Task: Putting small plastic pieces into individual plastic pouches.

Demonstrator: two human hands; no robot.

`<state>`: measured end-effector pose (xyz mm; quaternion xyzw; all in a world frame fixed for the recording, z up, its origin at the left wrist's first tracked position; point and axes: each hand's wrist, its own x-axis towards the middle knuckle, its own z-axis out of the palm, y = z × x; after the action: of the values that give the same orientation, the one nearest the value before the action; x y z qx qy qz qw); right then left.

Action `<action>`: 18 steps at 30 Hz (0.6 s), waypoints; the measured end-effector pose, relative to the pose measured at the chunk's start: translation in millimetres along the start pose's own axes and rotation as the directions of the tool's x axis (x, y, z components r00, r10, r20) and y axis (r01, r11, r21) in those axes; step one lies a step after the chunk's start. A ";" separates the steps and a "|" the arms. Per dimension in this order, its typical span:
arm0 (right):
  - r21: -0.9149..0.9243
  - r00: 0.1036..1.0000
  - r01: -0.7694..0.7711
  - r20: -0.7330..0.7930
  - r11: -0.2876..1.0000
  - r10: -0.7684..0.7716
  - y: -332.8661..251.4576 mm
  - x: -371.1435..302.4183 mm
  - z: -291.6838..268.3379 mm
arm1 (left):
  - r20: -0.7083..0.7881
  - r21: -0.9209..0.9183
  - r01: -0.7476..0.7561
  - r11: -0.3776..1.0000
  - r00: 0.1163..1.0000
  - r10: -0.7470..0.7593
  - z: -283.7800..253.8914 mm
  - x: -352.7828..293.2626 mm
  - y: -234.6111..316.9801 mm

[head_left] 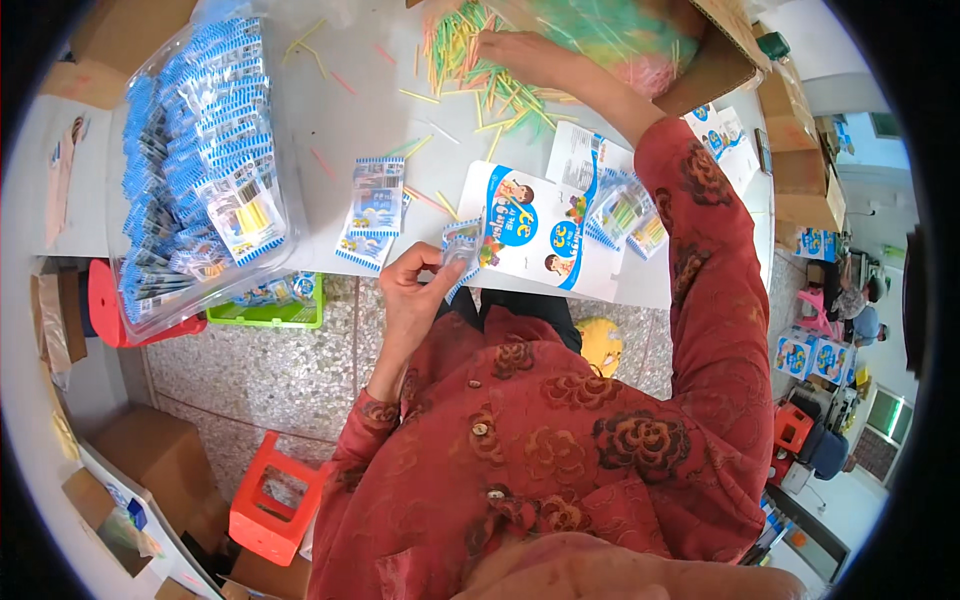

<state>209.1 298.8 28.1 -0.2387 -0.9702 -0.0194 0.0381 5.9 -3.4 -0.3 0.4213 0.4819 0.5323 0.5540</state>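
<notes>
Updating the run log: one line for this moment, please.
left hand: holds small packet | right hand: in coloured sticks | table: filled packets in clear bag

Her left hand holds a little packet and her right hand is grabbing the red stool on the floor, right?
Not quite. The head view shows the right hand in the pile of coloured sticks on the table. The left hand does hold a little packet.

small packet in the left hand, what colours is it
Blue and white striped edges, seen in the head view: small packet in the left hand.
</notes>
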 end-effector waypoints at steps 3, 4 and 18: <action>-0.133 0.970 -0.127 0.192 0.983 0.152 -9.1 9.4 5.0 | -0.004 0.018 -0.012 1.000 1.000 0.012 -0.3 -0.8 0.7; -0.137 0.970 -0.121 0.196 0.983 0.146 -10.7 11.4 4.9 | -0.006 0.022 -0.010 1.000 1.000 0.010 -1.4 -1.4 0.4; 0.097 0.984 0.169 -0.071 0.981 -0.162 21.7 9.9 4.9 | 0.007 0.022 0.027 0.999 1.000 -0.027 1.4 0.6 2.6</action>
<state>210.1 322.9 24.5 -0.1541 -0.9847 0.0200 0.0791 6.8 -2.5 2.4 0.4226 0.4913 0.5180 0.5583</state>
